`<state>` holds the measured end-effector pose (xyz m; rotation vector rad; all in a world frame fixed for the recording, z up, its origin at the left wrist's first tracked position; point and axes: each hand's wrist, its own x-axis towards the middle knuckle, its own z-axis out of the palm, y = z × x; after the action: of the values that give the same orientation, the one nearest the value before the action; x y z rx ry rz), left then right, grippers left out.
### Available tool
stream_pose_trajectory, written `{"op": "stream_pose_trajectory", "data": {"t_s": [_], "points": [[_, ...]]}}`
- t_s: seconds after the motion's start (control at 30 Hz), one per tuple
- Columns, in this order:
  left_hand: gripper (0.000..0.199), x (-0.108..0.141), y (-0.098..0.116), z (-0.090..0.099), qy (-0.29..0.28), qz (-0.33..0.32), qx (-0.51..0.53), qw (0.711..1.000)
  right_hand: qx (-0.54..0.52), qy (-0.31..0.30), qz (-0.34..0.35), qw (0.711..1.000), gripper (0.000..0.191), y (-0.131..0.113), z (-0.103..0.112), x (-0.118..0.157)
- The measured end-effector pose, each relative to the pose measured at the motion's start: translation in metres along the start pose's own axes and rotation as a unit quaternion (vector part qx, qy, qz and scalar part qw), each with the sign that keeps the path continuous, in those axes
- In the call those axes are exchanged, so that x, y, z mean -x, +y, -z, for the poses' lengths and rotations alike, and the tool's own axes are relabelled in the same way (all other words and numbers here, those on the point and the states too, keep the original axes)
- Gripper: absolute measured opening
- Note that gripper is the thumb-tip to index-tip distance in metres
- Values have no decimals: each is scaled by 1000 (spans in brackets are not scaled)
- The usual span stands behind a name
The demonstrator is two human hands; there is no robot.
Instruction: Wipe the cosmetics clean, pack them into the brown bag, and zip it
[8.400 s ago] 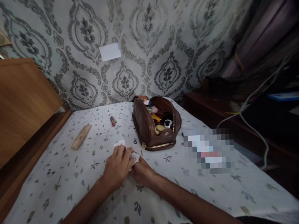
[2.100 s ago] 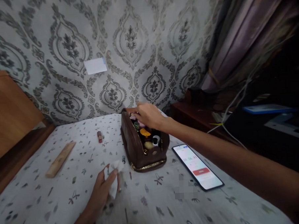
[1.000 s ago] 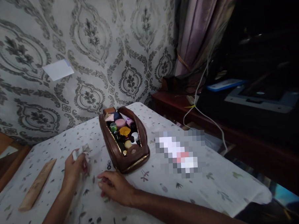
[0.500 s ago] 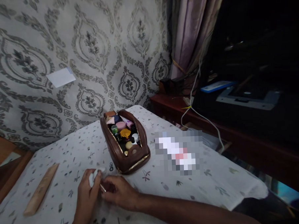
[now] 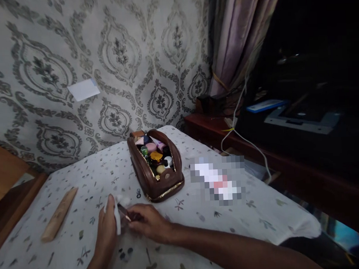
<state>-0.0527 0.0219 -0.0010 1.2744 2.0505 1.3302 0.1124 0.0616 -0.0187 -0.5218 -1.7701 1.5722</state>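
My left hand [image 5: 106, 229] is closed on a white cloth or tissue [image 5: 117, 221], which shows between thumb and fingers. Close beside it, my right hand [image 5: 150, 223] pinches a small, narrow dark thing with a shiny edge [image 5: 124, 212]. Its tip is at the white piece; whether they touch I cannot tell. Just beyond the hands stands a brown leather toiletry bag [image 5: 141, 177], unzipped at the top. Inside it are several jars, tubes and bottles, among them a yellow-orange lid [image 5: 156, 156] and a green-capped bottle [image 5: 144, 150].
A flat wooden piece [image 5: 59, 215] lies at the left on the patterned white tablecloth [image 5: 94, 170]. Right of the bag is a pixelated white and red item [image 5: 214, 180]. A dark red cabinet [image 5: 197, 125] with a hanging white cable [image 5: 251, 141] borders the right side.
The view has shifted slightly, moving the scene rightward. My left hand has turned more upright, showing more of the white piece, and the dark thing in my right hand shows more clearly.
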Motion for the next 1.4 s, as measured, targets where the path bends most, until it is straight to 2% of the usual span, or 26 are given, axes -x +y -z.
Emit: {"op": "stream_pose_trajectory", "data": {"t_s": [0.1,0.17,0.27,0.37,0.5,0.63,0.87,1.2,1.33,1.4], "points": [[48,14,5,-10,35,5,-10,999,-86,2,-31,996,18,-1,-2,-2],[48,21,14,-16,27,-1,10,1000,-141,-3,-49,989,29,-2,-2,-4],[44,28,27,-21,-52,-37,46,997,-176,18,-68,982,40,-4,1,-7],[41,32,35,-20,-126,-63,67,988,-181,38,-86,979,42,-4,3,-10],[41,32,37,-16,-151,-94,91,980,-191,30,-79,978,45,-5,5,-11],[44,27,33,-12,-182,-81,106,974,-212,2,-57,976,48,-8,4,-11],[35,19,30,-6,-149,-154,46,976,-253,24,-90,963,49,-10,3,-8],[30,25,25,-10,-130,-143,59,979,-170,19,-79,982,55,-11,6,-10],[32,27,26,-10,-100,-155,66,980,-195,34,-99,975,52,-11,6,-10],[32,27,28,-9,-84,-141,66,984,-214,28,-108,970,52,-9,5,-10]]}}
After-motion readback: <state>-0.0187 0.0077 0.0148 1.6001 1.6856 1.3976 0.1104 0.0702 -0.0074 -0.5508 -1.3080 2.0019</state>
